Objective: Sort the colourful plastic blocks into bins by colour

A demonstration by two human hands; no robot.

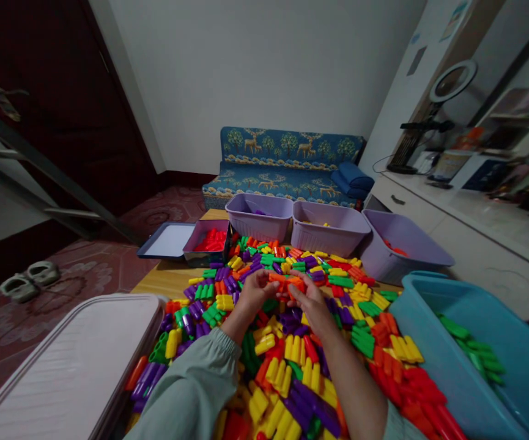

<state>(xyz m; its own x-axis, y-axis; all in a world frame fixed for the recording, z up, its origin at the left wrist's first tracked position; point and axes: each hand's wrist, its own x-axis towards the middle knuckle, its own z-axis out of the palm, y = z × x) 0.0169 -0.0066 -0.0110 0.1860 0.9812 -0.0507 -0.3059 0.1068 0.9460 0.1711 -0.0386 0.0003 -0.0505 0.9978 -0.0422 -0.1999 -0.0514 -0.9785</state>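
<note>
Both hands meet over a wide heap of plastic pieces (295, 351) in yellow, green, purple, red and orange, shaped like short joined tubes. My left hand (254, 296) has its fingers closed on the left end of some orange plastic pieces (286, 281). From the other side, my right hand (310, 299) grips the right end of the same orange pieces. The fingers partly cover them, so I cannot tell how many there are or whether they are joined.
Lilac bins (259, 217) line the table's far edge, with a box of red pieces (209, 238) to their left. A turquoise tub (466, 391) with green pieces stands at right. A white lid (71, 366) lies at left. A patterned sofa (287, 174) is behind.
</note>
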